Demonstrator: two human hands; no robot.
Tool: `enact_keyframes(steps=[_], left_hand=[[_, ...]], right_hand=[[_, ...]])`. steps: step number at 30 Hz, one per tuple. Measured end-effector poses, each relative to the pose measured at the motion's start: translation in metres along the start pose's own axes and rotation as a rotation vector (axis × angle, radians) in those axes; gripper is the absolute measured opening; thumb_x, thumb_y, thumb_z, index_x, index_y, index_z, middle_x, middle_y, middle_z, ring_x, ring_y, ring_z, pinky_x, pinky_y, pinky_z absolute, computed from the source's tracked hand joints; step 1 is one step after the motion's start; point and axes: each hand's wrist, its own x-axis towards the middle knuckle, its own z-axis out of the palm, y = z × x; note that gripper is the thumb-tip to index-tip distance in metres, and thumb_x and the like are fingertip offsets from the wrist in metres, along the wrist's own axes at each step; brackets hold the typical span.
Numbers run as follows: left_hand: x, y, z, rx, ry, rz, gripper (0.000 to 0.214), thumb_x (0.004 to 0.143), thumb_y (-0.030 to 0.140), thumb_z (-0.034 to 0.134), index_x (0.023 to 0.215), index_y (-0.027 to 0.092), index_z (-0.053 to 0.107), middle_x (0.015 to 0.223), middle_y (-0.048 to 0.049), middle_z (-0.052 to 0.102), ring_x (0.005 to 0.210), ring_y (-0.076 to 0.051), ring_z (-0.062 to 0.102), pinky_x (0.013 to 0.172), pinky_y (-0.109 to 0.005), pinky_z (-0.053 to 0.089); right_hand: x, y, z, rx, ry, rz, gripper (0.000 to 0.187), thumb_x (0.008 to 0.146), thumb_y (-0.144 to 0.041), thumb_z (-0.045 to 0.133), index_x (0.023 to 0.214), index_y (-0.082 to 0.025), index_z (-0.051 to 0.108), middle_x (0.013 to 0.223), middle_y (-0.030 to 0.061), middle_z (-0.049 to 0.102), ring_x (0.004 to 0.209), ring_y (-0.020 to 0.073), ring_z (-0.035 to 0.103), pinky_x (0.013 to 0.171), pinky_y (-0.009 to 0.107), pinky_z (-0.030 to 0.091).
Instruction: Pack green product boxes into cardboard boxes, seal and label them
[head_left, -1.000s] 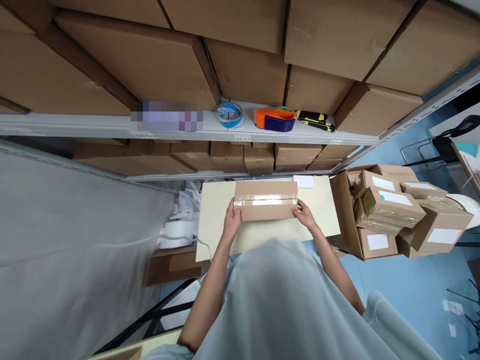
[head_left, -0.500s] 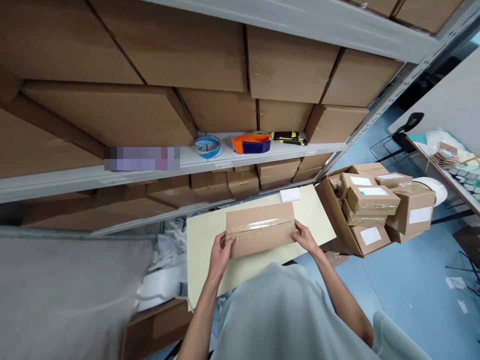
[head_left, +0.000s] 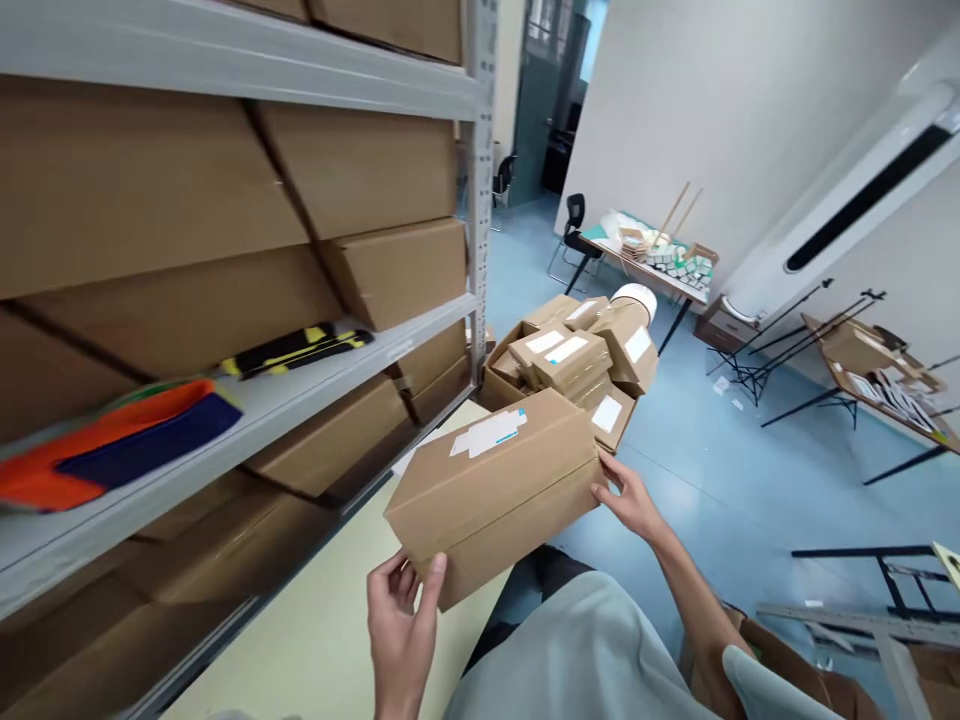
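Note:
A long taped cardboard box (head_left: 502,500) is held up in front of me, tilted, with a white label (head_left: 489,432) on the face turned upward. My left hand (head_left: 405,605) grips its near left end, thumb on the side facing me and fingers curled beneath. At the other end my right hand (head_left: 626,495) pinches the right edge. Under the box lies the pale yellow tabletop (head_left: 315,620). Just beyond the held box stands a large open carton (head_left: 499,392) heaped with smaller labelled boxes (head_left: 574,362).
Left of me runs a grey metal shelf (head_left: 427,335) packed with cardboard boxes. An orange and blue tape dispenser (head_left: 142,440) and yellow-black box cutters (head_left: 296,348) lie on it. Farther off stand a cluttered table (head_left: 660,270), a black chair (head_left: 575,225) and tripods (head_left: 787,335) on the blue floor.
My view has swung right. Both hands have lifted the box from the yellow tabletop and carried it toward the heaped carton; its labelled face now shows instead of the taped seam.

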Motion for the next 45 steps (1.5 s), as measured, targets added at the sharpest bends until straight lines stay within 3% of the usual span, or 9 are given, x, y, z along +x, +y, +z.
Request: enact_keyframes(steps=[4, 8, 16, 20, 24, 28, 31, 37, 45], left_hand=[[-0.001, 0.021, 0.055, 0.026, -0.101, 0.049, 0.075, 0.076, 0.072, 0.087, 0.129, 0.028, 0.059, 0.144, -0.0142, 0.07, 0.146, -0.039, 0.064, 0.128, -0.059, 0.049], [-0.001, 0.025, 0.114, 0.073, -0.129, 0.12, 0.076, 0.076, 0.072, 0.089, 0.132, 0.029, 0.059, 0.148, -0.0146, 0.068, 0.146, -0.038, 0.064, 0.128, -0.057, 0.049], [0.001, 0.035, 0.265, 0.151, -0.075, 0.135, 0.075, 0.074, 0.076, 0.087, 0.128, 0.031, 0.062, 0.142, -0.0151, 0.07, 0.137, -0.038, 0.069, 0.116, -0.054, 0.06], [-0.001, 0.043, 0.316, 0.169, -0.074, 0.148, 0.069, 0.073, 0.072, 0.089, 0.123, 0.032, 0.063, 0.139, -0.0149, 0.07, 0.133, -0.038, 0.07, 0.116, -0.054, 0.06], [-0.005, 0.043, 0.337, 0.196, -0.056, 0.131, 0.063, 0.074, 0.071, 0.089, 0.116, 0.032, 0.062, 0.129, -0.0138, 0.07, 0.125, -0.036, 0.072, 0.109, -0.052, 0.063], [-0.002, 0.038, 0.345, 0.234, 0.009, 0.113, 0.063, 0.071, 0.076, 0.087, 0.107, 0.033, 0.059, 0.109, -0.0103, 0.07, 0.112, -0.035, 0.072, 0.096, -0.048, 0.065], [0.001, 0.039, 0.35, 0.278, 0.009, 0.096, 0.064, 0.07, 0.079, 0.087, 0.105, 0.032, 0.061, 0.11, -0.0107, 0.071, 0.111, -0.036, 0.072, 0.094, -0.047, 0.065], [0.004, 0.039, 0.372, 0.355, -0.211, -0.008, 0.06, 0.078, 0.077, 0.083, 0.108, 0.028, 0.065, 0.117, -0.0123, 0.075, 0.114, -0.035, 0.075, 0.098, -0.045, 0.065], [-0.015, 0.004, 0.411, 0.311, -0.518, -0.191, 0.053, 0.095, 0.071, 0.074, 0.116, 0.024, 0.063, 0.122, -0.0123, 0.078, 0.117, -0.031, 0.076, 0.102, -0.04, 0.061]], right_hand=[[-0.002, 0.0, -0.053, 0.016, 0.113, 0.009, 0.075, 0.086, -0.055, 0.089, 0.153, -0.025, 0.073, 0.16, 0.0106, 0.068, 0.159, 0.0371, 0.055, 0.138, 0.058, 0.038], [0.012, 0.017, -0.106, 0.029, 0.188, 0.032, 0.076, 0.088, -0.056, 0.088, 0.155, -0.025, 0.072, 0.16, 0.0105, 0.068, 0.16, 0.0369, 0.053, 0.138, 0.057, 0.036], [0.079, 0.053, -0.234, -0.007, 0.193, 0.034, 0.064, 0.1, -0.051, 0.079, 0.159, -0.028, 0.068, 0.165, 0.0083, 0.064, 0.161, 0.0344, 0.053, 0.136, 0.056, 0.041], [0.106, 0.058, -0.289, -0.014, 0.204, 0.039, 0.063, 0.101, -0.048, 0.08, 0.16, -0.031, 0.066, 0.164, 0.0068, 0.065, 0.162, 0.0357, 0.052, 0.134, 0.056, 0.045], [0.126, 0.059, -0.315, 0.0, 0.252, 0.042, 0.062, 0.099, -0.047, 0.083, 0.157, -0.033, 0.069, 0.163, 0.0078, 0.066, 0.159, 0.0394, 0.054, 0.132, 0.06, 0.048], [0.14, 0.056, -0.325, 0.018, 0.255, 0.013, 0.059, 0.098, -0.049, 0.083, 0.153, -0.032, 0.073, 0.159, 0.0099, 0.069, 0.156, 0.0399, 0.058, 0.128, 0.059, 0.052], [0.146, 0.054, -0.334, 0.019, 0.237, 0.011, 0.058, 0.096, -0.049, 0.086, 0.15, -0.031, 0.075, 0.161, 0.0119, 0.068, 0.156, 0.0393, 0.058, 0.123, 0.055, 0.057], [0.142, 0.061, -0.356, -0.095, 0.256, 0.07, 0.052, 0.098, -0.048, 0.083, 0.147, -0.032, 0.078, 0.157, 0.0113, 0.07, 0.146, 0.036, 0.066, 0.113, 0.048, 0.064], [0.12, 0.072, -0.389, -0.407, 0.455, 0.214, 0.046, 0.098, -0.046, 0.071, 0.139, -0.026, 0.08, 0.147, 0.0089, 0.077, 0.139, 0.0329, 0.07, 0.119, 0.048, 0.058]])
